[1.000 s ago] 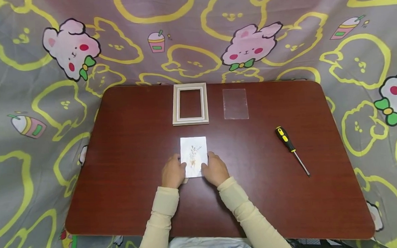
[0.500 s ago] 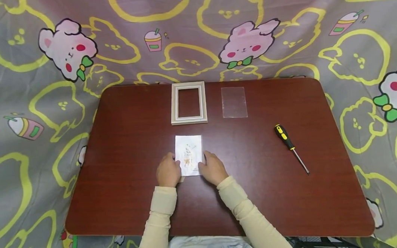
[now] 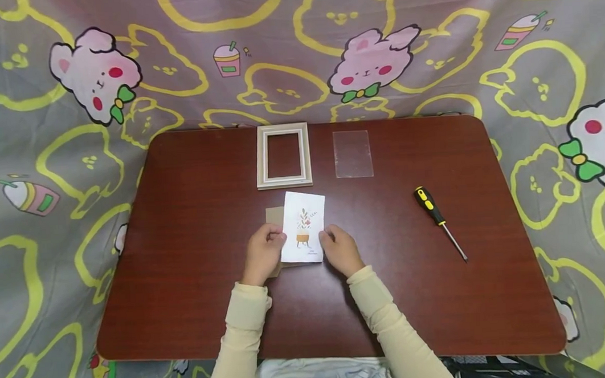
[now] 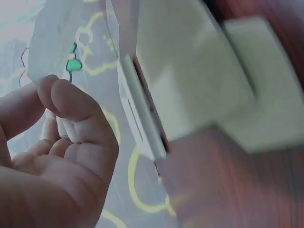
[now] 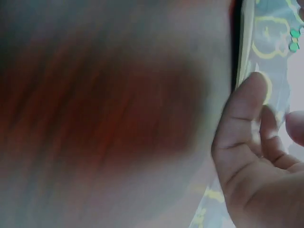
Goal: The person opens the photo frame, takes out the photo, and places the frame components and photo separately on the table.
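A white picture card with a printed potted plant is held up, tilted, in the middle of the head view. My left hand pinches its left edge between thumb and fingertips; the left wrist view shows this pinch close up. At the card's right edge my right hand holds on with thumb and fingertips. Brown backing board lies on the table beneath the card, mostly covered by it in the head view. In the left wrist view two overlapping flat pieces of board show.
Beyond the card lies a cream picture frame. To its right is a clear sheet. A black and yellow screwdriver lies on the right of the dark red table. Patterned cloth hangs around the table.
Both hands have lifted the picture card off the backing board and tilted it, shifting it right and away from the body. The brown board's left side has come into view.
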Motion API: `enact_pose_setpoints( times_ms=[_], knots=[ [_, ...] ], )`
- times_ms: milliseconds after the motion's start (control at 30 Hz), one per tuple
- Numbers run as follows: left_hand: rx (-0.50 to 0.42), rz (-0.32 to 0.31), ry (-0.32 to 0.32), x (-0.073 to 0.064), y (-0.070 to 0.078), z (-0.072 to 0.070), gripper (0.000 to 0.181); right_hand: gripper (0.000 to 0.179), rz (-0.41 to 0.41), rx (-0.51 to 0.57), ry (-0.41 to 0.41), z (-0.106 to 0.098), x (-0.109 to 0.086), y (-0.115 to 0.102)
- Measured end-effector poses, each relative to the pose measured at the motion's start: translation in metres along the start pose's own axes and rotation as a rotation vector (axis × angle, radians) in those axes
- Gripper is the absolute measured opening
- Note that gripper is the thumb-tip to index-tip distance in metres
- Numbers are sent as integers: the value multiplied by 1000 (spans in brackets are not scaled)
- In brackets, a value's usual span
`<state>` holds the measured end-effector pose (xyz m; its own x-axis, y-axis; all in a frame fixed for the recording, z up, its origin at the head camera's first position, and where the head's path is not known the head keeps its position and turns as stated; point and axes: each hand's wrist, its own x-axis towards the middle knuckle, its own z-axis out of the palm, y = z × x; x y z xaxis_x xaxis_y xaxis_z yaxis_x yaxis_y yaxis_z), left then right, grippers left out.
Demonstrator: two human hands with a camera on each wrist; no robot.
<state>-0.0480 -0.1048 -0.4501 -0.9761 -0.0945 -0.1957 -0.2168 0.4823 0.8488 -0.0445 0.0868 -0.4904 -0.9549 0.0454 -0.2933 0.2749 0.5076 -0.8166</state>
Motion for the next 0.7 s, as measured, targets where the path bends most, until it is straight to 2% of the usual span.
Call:
enact_pose_setpoints(
  times_ms=[67,200,500,600,700],
  knots=[
    [-33,0,-33,1,4,8,13,20,0,28,20,-10,0,5],
    [0,-15,-91,2,8,29,13,22,-7,39,49,-32,0,19],
    [235,11,-152,5,21,85,21,32,19,-82,60,-77,3,40],
    [322,53,-173,7,26,103,24,33,41,-137,77,-88,3,44],
    [393,125,-186,8,32,117,20,33,64,-197,95,-96,4,48]
  ],
)
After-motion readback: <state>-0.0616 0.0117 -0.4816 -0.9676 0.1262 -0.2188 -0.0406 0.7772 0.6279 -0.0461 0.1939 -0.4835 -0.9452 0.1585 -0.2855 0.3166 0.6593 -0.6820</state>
